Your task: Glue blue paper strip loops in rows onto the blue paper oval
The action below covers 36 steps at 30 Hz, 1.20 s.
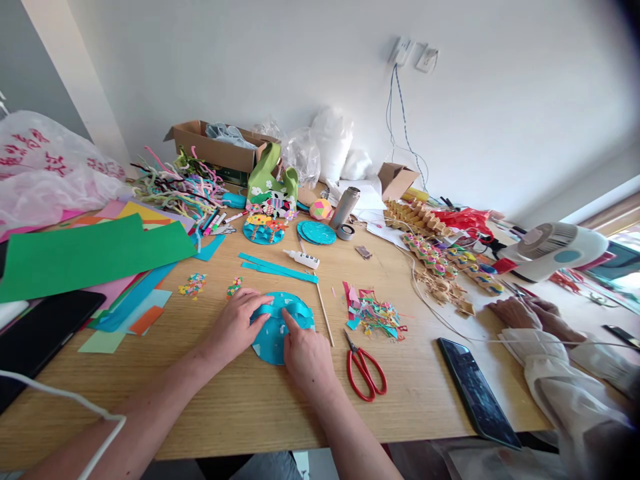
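A round blue paper disc lies on the wooden table in front of me, with a wavy blue paper strip laid across its top. My left hand rests flat on the disc's left side, fingers stretched onto the strip. My right hand presses its index finger on the strip, the other fingers curled. Red-handled scissors lie just right of my right hand, and a thin wooden stick lies between them and the disc.
Coloured paper sheets and a dark tablet are at left. Paper scraps, a glue bottle, blue strips and finished crafts lie beyond. A phone and another person's hands are at right.
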### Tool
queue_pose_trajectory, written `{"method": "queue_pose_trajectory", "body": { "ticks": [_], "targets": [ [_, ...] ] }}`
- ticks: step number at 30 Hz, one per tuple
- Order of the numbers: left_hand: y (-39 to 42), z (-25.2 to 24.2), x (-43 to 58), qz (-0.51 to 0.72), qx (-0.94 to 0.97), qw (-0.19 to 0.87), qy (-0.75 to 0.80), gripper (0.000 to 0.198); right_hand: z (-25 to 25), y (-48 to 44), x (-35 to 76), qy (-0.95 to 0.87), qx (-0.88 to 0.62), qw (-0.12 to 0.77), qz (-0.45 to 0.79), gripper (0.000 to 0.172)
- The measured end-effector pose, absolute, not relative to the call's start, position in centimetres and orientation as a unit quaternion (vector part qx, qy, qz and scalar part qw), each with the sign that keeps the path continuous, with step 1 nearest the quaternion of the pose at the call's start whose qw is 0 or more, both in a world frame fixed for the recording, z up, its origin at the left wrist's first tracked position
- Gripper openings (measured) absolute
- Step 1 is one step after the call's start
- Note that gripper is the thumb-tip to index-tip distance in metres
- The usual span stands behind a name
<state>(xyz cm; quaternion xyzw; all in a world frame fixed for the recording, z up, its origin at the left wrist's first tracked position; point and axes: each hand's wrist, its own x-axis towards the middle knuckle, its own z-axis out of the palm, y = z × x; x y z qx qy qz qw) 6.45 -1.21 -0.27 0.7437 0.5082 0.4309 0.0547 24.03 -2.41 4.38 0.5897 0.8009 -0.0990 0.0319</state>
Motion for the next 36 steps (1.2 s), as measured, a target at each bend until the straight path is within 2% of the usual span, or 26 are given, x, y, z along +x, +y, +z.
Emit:
{"method": "queue_pose_trajectory", "body": {
  "ticks": [36],
  "targets": [
    [-1.2, 0.2, 6.6, 0.437, 0.730, 0.066, 0.521, 0.025, 4.9, -1.7, 24.2, 0.796, 0.586, 0.021, -0.151, 0.050]
  ]
}}
